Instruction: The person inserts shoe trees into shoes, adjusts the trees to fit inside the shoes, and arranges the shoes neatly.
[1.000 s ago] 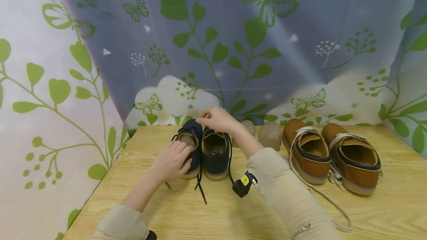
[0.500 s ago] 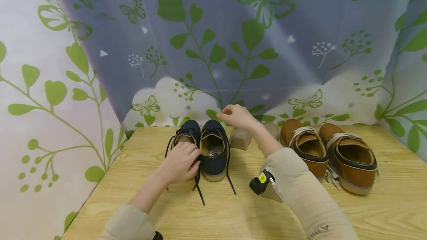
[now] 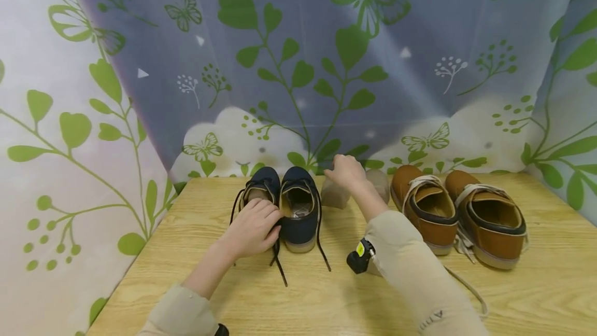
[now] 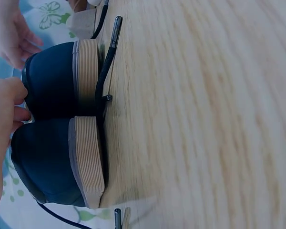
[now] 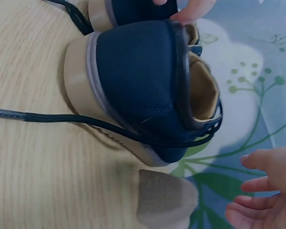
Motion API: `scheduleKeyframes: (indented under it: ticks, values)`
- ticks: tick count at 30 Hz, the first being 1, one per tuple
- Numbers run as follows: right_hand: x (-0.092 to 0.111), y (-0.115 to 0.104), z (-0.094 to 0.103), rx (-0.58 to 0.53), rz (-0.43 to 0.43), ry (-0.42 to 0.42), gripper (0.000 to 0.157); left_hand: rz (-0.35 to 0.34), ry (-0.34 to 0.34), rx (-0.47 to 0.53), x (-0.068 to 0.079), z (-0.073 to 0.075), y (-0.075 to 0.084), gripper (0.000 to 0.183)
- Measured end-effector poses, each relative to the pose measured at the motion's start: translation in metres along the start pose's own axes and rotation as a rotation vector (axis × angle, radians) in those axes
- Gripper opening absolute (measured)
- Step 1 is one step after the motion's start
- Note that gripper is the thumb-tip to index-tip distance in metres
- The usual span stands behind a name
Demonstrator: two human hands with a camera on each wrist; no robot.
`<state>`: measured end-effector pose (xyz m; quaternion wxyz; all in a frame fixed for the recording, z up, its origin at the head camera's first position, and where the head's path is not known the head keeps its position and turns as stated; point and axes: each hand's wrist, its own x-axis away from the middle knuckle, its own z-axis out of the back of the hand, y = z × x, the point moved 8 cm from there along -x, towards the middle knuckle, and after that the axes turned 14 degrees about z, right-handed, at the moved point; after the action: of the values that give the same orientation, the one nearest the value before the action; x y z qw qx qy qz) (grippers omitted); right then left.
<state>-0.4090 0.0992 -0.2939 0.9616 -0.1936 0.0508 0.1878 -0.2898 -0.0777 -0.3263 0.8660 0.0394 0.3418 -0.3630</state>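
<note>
Two navy lace-up shoes stand side by side at the left, toes toward the backdrop: the left shoe [image 3: 265, 178] and the right shoe [image 3: 297, 229]. My left hand [image 3: 254, 227] lies over the left shoe's opening. Its fingertips are at the right shoe's heel collar [image 5: 180, 33] in the right wrist view. My right hand [image 3: 348, 174], fingers loosely bent, holds nothing beside a beige rounded block [image 3: 333, 196]. That same block [image 5: 164, 200] shows low in the right wrist view, apart from the right hand [image 5: 264, 191]. Dark laces [image 3: 319, 242] trail onto the wood.
Brown leather shoes with pale laces, one nearer [image 3: 422, 222] and one farther right [image 3: 496, 227], stand on the wooden table [image 3: 298, 305]. A second beige block [image 3: 380, 183] is partly behind the right wrist. A leaf-patterned cloth [image 3: 280, 92] hangs close behind.
My right hand has moved rightward from the navy shoes' toes to the beige blocks. My left hand has shifted slightly right over the left shoe.
</note>
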Motion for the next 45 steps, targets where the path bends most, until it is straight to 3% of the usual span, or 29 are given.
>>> scheduleKeyframes:
  ticks: [7,19,24,28,33,45]
  values:
    - [-0.004,0.013,-0.021,0.004,-0.076,-0.023,0.036,0.001,-0.023,-0.012,0.001,-0.001,0.0,0.019]
    - [-0.002,0.021,-0.051,0.052,-0.211,-0.031,0.046,-0.003,0.006,0.006,0.001,0.003,0.0,0.015]
    - [0.003,0.024,-0.061,0.083,-0.233,-0.042,0.066,-0.001,0.014,0.023,0.002,0.002,0.0,0.014]
    - [0.007,0.031,-0.068,0.039,-0.298,-0.008,0.079,-0.002,0.014,0.025,0.002,0.002,-0.001,0.015]
    - [0.011,0.037,-0.073,-0.031,-0.363,0.057,0.077,0.004,0.014,0.037,0.001,0.003,-0.001,0.017]
    - [0.01,0.039,-0.08,-0.05,-0.379,0.102,0.068,-0.004,0.005,0.064,0.001,0.005,-0.002,0.018]
